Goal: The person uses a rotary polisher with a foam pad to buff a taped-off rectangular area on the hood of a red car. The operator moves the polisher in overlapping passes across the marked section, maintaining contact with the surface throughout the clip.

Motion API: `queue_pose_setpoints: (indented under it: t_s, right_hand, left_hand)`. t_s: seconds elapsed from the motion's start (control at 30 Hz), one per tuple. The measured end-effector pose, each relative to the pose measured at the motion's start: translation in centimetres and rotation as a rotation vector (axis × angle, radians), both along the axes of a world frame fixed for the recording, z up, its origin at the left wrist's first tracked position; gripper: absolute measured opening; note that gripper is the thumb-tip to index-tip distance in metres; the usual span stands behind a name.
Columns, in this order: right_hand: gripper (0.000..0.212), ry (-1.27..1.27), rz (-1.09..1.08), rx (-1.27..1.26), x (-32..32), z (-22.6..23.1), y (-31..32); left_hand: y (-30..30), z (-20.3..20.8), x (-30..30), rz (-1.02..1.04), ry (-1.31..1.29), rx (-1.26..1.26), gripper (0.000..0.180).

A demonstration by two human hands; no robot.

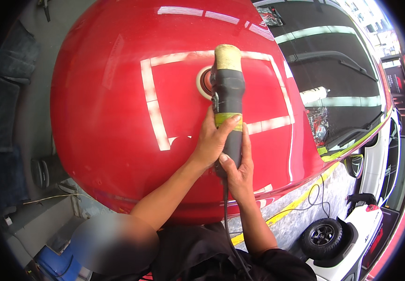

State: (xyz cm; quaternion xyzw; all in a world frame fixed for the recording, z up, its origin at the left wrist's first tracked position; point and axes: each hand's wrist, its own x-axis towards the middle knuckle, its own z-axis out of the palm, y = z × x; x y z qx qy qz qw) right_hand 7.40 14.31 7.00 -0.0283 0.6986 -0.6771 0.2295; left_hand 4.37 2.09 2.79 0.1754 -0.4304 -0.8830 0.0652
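A black power polisher (229, 86) is held over the glossy red car bonnet (104, 103). Its head end is yellowish, and a yellow-green band circles the body. The round pad (204, 83), pale at the rim with an orange middle, shows partly at the tool's left, against the paint; the tool's body hides the rest. My left hand (211, 136) wraps the body beside the band, its thumb across the top. Nearer to me, my right hand (240, 175) grips the rear part. A black cord (226, 201) runs from the rear end down past my torso.
White strips in a rectangle show on the bonnet, apparently reflected lights. Right of it, a white bottle (313, 95) and a printed packet (318, 124) lie by the windscreen (333, 56). A white vehicle with a spare wheel (323, 238) stands lower right; a blue container (57, 264) sits lower left.
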Motion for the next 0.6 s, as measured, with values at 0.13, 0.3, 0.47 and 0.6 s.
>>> queue_pose_setpoints:
  t_s: [0.13,0.3,0.47,0.6]
  right_hand:
    - [0.094,0.069,0.052,0.009,0.6,-0.6,-1.1]
    - [0.094,-0.049,0.145,0.031,1.0,0.5,-2.8]
    - [0.095,0.198,0.311,0.074,1.3,-0.8,-5.9]
    - [0.095,0.085,0.487,0.034,-0.8,-0.5,-7.5]
  left_hand:
    - [-1.4,0.2,1.1,0.036,-0.005,0.041,0.047]
    - [-3.5,1.1,2.8,0.080,-0.013,0.088,0.045]
    - [-7.0,0.6,5.2,0.220,-0.068,-0.054,0.035]
    - [-8.3,0.3,5.6,0.350,-0.092,-0.001,0.034]
